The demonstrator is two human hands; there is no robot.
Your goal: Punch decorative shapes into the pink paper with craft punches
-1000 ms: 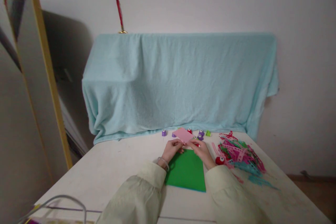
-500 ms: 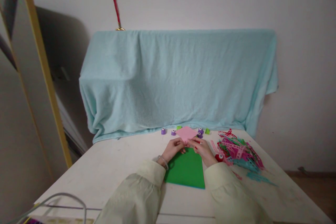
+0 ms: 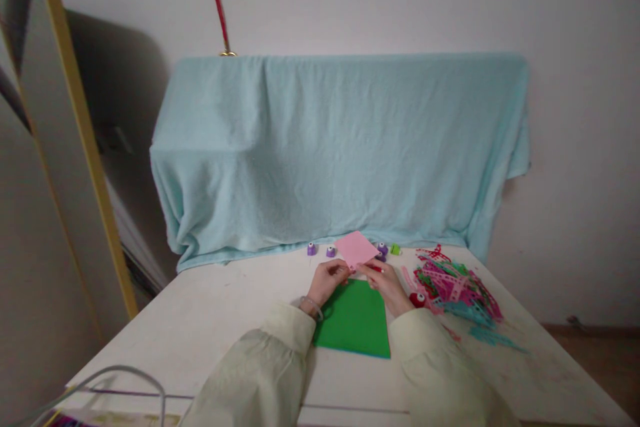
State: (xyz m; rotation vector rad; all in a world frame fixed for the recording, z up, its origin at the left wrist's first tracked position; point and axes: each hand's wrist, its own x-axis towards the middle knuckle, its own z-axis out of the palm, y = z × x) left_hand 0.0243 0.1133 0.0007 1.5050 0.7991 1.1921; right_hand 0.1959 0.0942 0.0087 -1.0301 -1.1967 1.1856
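Observation:
A small pink square of paper (image 3: 356,248) is tilted up above the table, its near corner between my two hands. My left hand (image 3: 327,281) pinches that corner from the left, fingers closed. From the right, my right hand (image 3: 386,283) grips the same corner between thumb and fingers. A bit of red shows by the right fingers; I cannot make out what it is. Below the hands, a green sheet (image 3: 354,320) lies flat, seemingly on top of a stack with a blue edge.
Small purple craft punches (image 3: 311,249) and a green one (image 3: 395,249) stand along the back. A red punch (image 3: 417,299) sits right of my right hand, beside a heap of punched paper strips (image 3: 457,287). A light-blue cloth (image 3: 340,153) hangs behind; a grey cable (image 3: 125,369) loops front left.
The pink paper has lifted and tilted up toward me, showing more of its face and covering the green punch behind it. Both hands keep nearly the same place.

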